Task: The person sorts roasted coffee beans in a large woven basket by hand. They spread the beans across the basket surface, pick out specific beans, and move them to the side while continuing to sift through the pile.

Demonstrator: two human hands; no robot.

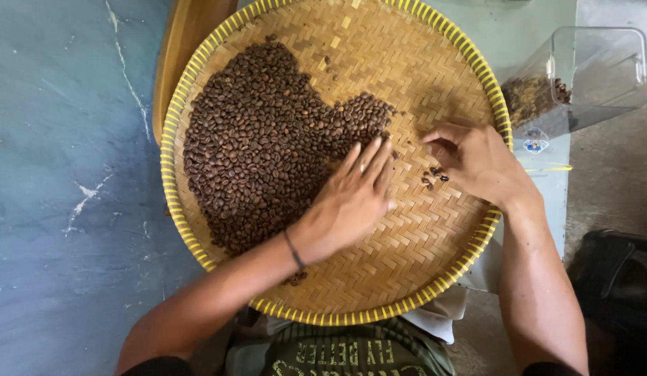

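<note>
Left hand flat on coffee beans (woven tray).

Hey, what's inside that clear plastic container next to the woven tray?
The clear plastic container lies on its side beside the woven tray. A small heap of brown beans shows through its wall, gathered at the end nearest the tray. Glare hides the rest of its inside.
</note>
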